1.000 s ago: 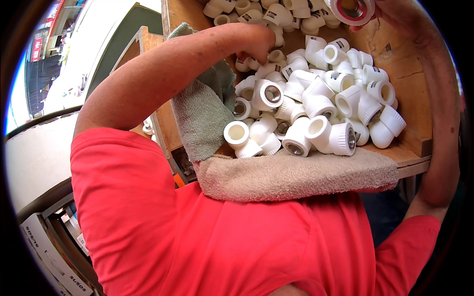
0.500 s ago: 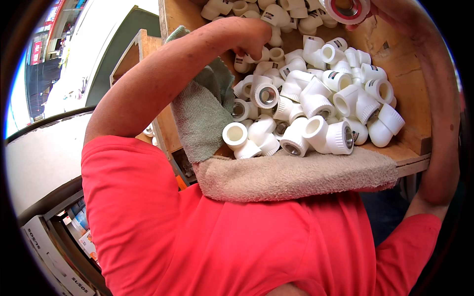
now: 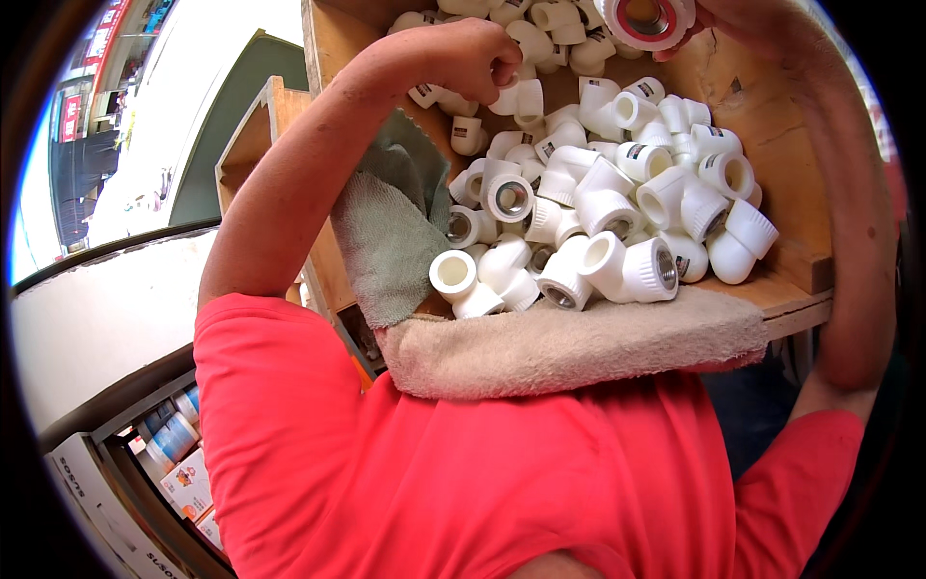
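Observation:
My left hand [image 3: 479,60] is closed over the left side of a wooden box. Its curled fingertips meet a white pipe fitting [image 3: 529,99], partly hidden by the hand. At the upper right, my right hand [image 3: 719,29] grips a larger white fitting [image 3: 648,19] with a red ring around a metal-lined opening; the top frame edge cuts it off. White plastic elbow fittings [image 3: 632,268], some with threaded metal inserts and small dark labels, lie heaped in the wooden box [image 3: 786,135] beneath both hands.
A folded beige towel [image 3: 569,343] covers the box's near edge, against my red shirt. A grey-green cloth [image 3: 386,232] drapes over its left wall. Another wooden box [image 3: 246,145] stands to the left, and a shelf with cartons [image 3: 188,482] is at the lower left.
My left hand has lifted slightly away from the heap, showing more of the fittings below it. My right hand still holds the red-ringed fitting. The whole view has shifted a little.

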`<state>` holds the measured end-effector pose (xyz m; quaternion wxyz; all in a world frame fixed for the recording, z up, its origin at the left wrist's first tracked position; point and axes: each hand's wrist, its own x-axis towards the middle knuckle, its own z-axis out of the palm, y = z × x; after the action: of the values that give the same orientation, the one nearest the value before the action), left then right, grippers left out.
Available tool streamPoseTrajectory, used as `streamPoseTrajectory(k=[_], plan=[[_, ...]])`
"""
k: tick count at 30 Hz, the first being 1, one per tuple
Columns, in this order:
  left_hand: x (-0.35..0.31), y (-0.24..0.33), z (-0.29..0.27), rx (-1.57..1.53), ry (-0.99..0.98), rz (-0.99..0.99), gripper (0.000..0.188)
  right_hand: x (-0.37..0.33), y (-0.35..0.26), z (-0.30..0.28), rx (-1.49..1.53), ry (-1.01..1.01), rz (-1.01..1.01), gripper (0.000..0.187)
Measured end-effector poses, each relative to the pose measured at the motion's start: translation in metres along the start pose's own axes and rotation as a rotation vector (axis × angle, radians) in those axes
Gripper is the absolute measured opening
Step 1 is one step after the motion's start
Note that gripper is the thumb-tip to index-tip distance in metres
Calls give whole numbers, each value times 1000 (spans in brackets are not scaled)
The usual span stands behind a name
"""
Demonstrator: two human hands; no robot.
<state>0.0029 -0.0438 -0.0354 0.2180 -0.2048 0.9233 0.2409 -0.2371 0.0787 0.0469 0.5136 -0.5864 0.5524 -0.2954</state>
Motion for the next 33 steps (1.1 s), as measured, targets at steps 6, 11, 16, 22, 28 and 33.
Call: streamPoseTrajectory(k=[6,11,16,22,28,33], plan=[[-12,10,-12,-278,134,245,15,3,0,1,13,11,45,37],[-18,21,-15,-522,190,427,17,5,-3,1,45,10,44,38],[-28,28,-27,-705,181,514,18,6,2,-4,1,18,70,38],[-26,22,-27,-726,179,539,16,4,5,-3,97,37,23,36],[-24,12,-26,-476,181,385,17,-3,4,-2,132,46,-4,35],[-34,3,-16,-186,166,86,21,16,5,6,190,58,84,36]])
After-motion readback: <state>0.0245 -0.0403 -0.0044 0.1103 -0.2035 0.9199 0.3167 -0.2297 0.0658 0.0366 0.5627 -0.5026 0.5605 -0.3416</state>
